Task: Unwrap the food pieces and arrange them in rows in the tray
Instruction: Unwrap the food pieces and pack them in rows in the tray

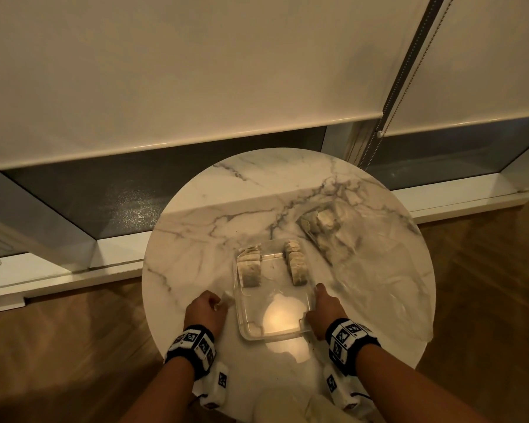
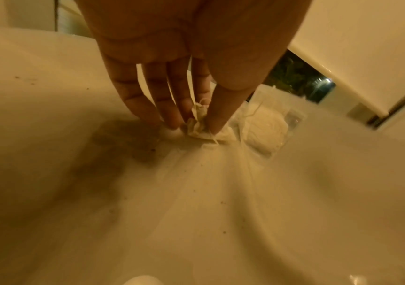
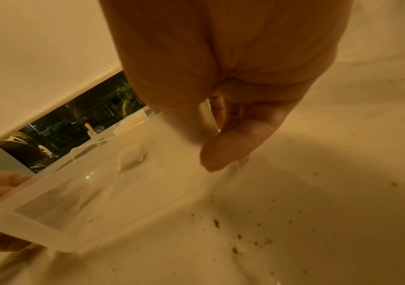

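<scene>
Clear tray (image 1: 306,326) w/ 2 rows pale food pieces (image 1: 296,267).

A round table (image 1: 257,190) with a white marble top and grey veins carries everything. A clear plastic tray (image 1: 287,332) sits directly on it near the front edge, with food pieces standing in 2 short rows at its far end, 1 by the left wall (image 1: 250,267) and 1 by the right wall (image 1: 296,264). Behind and to the right of the tray lies a sheet of clear wrap (image 1: 342,251) with more food pieces (image 1: 318,222) on its far end. A small crumpled scrap of wrap (image 2: 200,127) lies on the top just left of the tray. Dark crumbs (image 3: 240,237) are scattered on the marble to the right of the tray
</scene>
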The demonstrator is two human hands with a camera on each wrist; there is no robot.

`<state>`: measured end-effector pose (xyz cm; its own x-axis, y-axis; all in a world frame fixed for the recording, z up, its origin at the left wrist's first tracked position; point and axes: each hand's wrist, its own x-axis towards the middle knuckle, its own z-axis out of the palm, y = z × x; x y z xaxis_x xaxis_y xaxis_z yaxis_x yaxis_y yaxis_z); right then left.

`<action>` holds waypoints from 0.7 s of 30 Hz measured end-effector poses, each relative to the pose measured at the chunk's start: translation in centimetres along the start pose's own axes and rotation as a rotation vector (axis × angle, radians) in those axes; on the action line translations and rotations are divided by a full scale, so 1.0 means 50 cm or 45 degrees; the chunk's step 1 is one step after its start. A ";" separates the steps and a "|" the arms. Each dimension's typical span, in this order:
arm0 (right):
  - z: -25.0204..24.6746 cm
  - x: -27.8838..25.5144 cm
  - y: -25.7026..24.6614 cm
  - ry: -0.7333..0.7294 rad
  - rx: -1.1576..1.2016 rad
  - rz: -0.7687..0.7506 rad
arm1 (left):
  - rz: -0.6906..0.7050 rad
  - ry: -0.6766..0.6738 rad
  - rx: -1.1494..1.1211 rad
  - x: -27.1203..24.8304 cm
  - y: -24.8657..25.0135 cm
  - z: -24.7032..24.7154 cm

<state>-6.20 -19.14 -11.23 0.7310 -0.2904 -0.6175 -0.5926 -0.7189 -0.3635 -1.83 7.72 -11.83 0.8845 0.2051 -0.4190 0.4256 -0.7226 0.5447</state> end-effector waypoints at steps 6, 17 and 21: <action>-0.009 -0.004 0.002 -0.009 0.026 -0.007 | -0.134 0.058 -0.287 -0.023 -0.019 -0.028; -0.085 -0.075 -0.002 0.215 -0.170 0.035 | -0.079 -0.188 -1.056 -0.088 0.069 -0.080; -0.125 -0.115 -0.082 0.402 0.178 -0.308 | -0.123 -0.410 -1.272 -0.107 0.117 -0.086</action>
<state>-5.88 -18.46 -1.81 0.9096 -0.3187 -0.2667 -0.4155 -0.7035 -0.5766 -3.25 5.22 -3.26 0.8082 -0.0581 -0.5861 0.5852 0.1902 0.7882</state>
